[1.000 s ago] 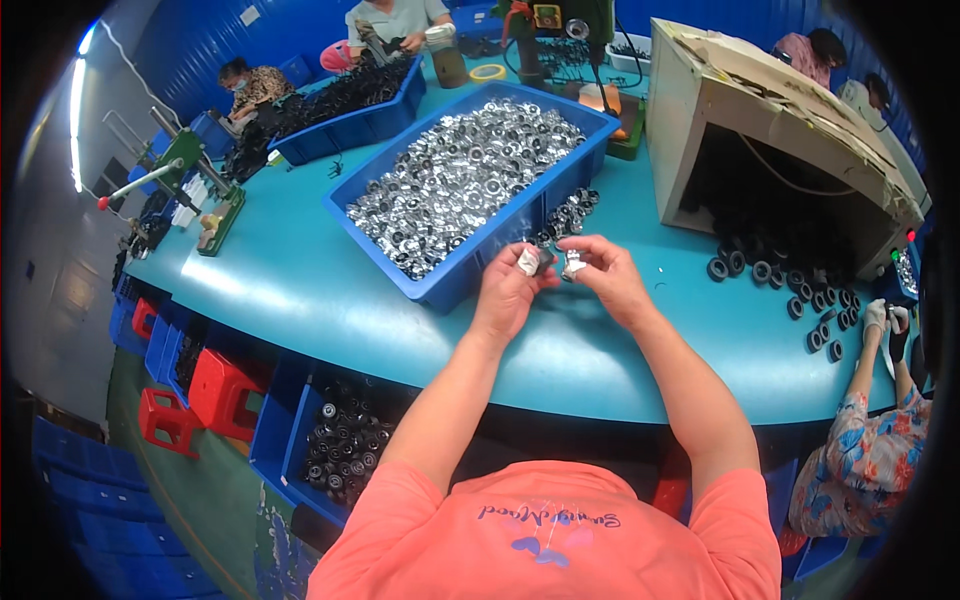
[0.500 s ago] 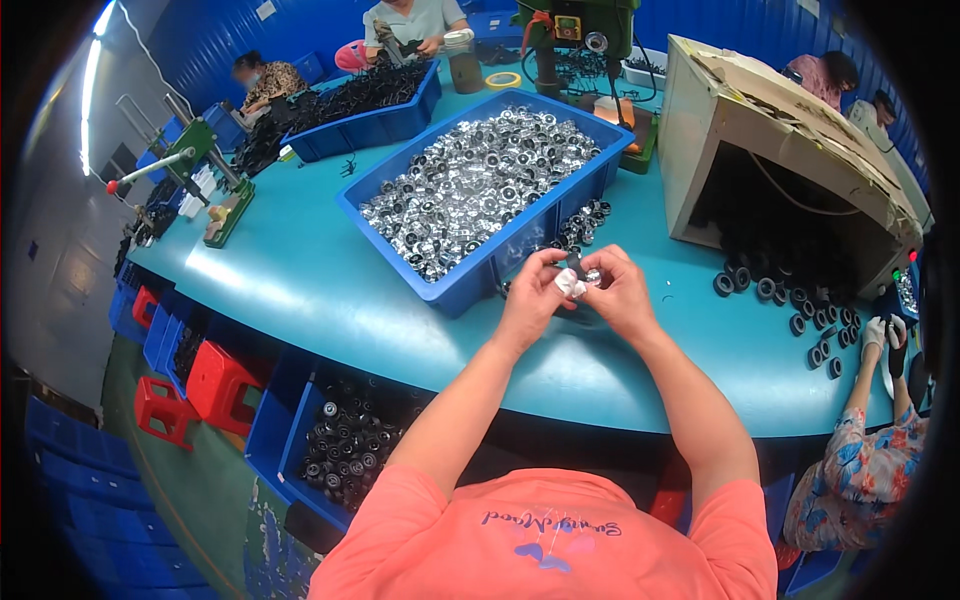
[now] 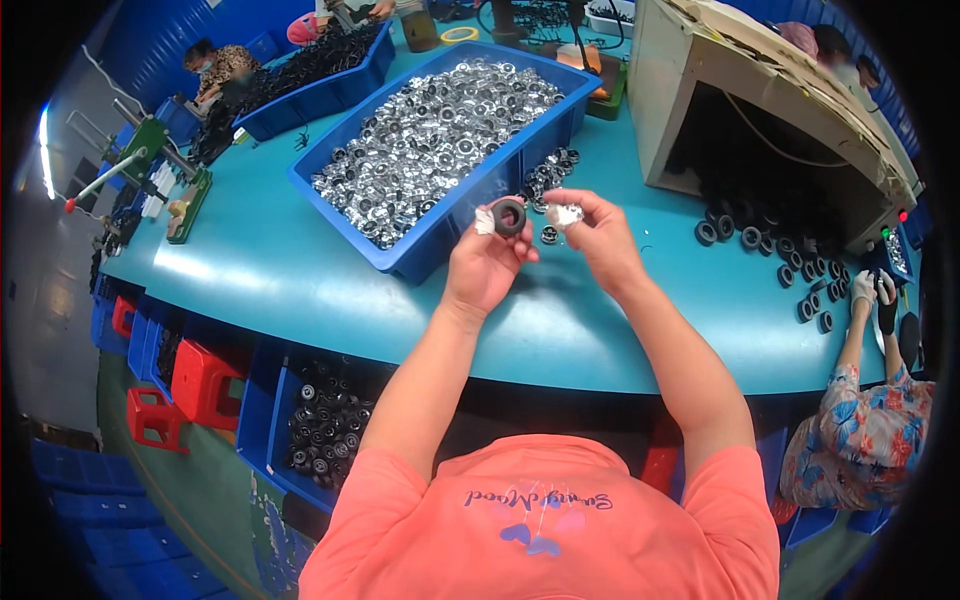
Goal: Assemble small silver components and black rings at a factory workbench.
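My left hand (image 3: 485, 268), palm turned up, holds a small black rubber tyre (image 3: 509, 217) between thumb and fingers. A short gap to the right, my right hand (image 3: 603, 243) pinches a shiny silver wheel hub (image 3: 573, 214), partly covered by the fingers. White wrapping shows on a digit of each hand. Behind them a pile of loose silver and black hubs (image 3: 548, 175) lies against a large blue bin (image 3: 400, 262), which is heaped with more of the same. One single hub (image 3: 549, 235) rests on the table between my hands.
Black tyres (image 3: 751, 238) spill from an open-fronted box (image 3: 655, 110) on the right of the teal table (image 3: 400, 320). A green hand press (image 3: 190, 205) stands at left. Below the edge is a blue crate of black wheels (image 3: 325, 430). A gloved co-worker (image 3: 865, 300) works at far right.
My hands have come apart from being together. The left has turned palm up with the tyre showing, and the right has drawn away with the hub. The whole view has shifted.
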`<state>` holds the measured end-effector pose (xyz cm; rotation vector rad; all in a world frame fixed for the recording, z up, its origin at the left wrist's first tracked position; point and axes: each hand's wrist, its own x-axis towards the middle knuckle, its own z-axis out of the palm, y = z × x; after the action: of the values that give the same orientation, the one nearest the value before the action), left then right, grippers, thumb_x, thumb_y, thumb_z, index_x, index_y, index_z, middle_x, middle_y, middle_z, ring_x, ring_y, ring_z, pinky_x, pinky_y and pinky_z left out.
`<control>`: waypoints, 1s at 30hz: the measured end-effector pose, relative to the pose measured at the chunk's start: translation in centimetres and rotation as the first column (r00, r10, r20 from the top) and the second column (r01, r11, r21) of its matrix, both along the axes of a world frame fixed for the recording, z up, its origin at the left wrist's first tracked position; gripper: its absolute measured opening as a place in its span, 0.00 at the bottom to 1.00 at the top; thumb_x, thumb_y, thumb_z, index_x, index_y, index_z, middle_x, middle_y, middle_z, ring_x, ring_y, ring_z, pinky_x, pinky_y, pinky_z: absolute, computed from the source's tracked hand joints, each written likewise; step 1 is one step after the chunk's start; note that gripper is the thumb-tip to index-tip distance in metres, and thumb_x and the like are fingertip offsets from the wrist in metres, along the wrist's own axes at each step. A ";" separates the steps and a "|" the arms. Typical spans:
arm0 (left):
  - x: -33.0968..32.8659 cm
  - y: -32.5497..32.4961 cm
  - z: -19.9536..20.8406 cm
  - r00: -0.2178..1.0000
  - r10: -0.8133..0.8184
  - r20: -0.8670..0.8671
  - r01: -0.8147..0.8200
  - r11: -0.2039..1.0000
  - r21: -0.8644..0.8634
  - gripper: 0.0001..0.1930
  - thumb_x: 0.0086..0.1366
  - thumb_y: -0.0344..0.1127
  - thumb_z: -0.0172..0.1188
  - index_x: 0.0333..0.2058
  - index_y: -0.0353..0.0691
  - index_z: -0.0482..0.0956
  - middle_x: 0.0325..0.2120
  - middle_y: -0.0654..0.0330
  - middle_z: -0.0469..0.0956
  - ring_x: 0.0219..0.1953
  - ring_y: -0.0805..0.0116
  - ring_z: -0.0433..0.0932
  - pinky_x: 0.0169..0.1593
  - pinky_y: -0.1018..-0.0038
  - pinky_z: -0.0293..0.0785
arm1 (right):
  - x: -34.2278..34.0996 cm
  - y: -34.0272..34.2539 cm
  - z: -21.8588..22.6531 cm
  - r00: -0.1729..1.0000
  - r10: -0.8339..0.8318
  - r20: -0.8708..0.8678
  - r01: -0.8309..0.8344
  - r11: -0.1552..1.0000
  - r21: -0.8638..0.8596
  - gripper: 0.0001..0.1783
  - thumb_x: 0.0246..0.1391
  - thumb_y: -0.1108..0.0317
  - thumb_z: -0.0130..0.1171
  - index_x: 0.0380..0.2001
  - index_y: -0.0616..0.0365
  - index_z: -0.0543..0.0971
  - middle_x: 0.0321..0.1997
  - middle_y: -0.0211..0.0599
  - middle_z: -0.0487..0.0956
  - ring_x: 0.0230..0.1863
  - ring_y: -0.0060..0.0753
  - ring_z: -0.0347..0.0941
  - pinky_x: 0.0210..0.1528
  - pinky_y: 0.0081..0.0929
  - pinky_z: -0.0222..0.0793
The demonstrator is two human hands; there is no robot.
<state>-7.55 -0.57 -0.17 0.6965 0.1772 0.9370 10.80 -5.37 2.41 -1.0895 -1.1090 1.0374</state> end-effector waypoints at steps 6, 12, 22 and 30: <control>0.0 0.1 0.2 0.999 -0.029 0.040 0.031 0.998 -0.052 0.26 0.76 0.54 0.45 0.54 0.34 0.74 0.33 0.57 0.73 0.33 0.67 0.68 0.40 0.67 0.68 | 0.3 0.1 0.4 0.931 0.080 -0.355 -0.103 0.994 -0.045 0.29 0.60 0.71 0.53 0.66 0.61 0.70 0.48 0.34 0.76 0.44 0.24 0.75 0.52 0.27 0.74; 0.0 0.0 0.3 0.999 -0.033 0.041 0.036 0.997 -0.070 0.26 0.77 0.52 0.42 0.53 0.34 0.74 0.31 0.58 0.72 0.32 0.67 0.67 0.39 0.68 0.67 | 0.2 -0.2 0.2 0.978 0.083 -0.192 -0.088 0.996 -0.018 0.26 0.60 0.72 0.56 0.62 0.61 0.74 0.48 0.34 0.77 0.43 0.23 0.76 0.49 0.24 0.75; 0.0 0.1 0.2 0.998 -0.043 0.053 0.047 0.996 -0.077 0.24 0.77 0.49 0.40 0.53 0.34 0.74 0.31 0.57 0.72 0.32 0.66 0.66 0.39 0.67 0.67 | 0.5 0.0 -0.3 0.985 0.098 -0.140 -0.101 0.995 -0.014 0.24 0.53 0.76 0.61 0.55 0.61 0.79 0.49 0.34 0.79 0.38 0.20 0.76 0.45 0.20 0.73; 0.0 0.2 0.0 0.996 -0.053 0.069 0.058 0.995 -0.081 0.23 0.76 0.48 0.41 0.53 0.34 0.74 0.32 0.55 0.72 0.33 0.65 0.67 0.40 0.67 0.68 | 0.5 0.0 -0.5 0.988 0.100 -0.119 -0.102 0.995 -0.009 0.23 0.53 0.75 0.62 0.55 0.60 0.80 0.49 0.33 0.79 0.38 0.20 0.76 0.44 0.19 0.73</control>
<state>-7.57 -0.41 -0.17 0.5900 0.1364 0.8935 11.32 -5.36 1.91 -0.9788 -1.0711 1.1774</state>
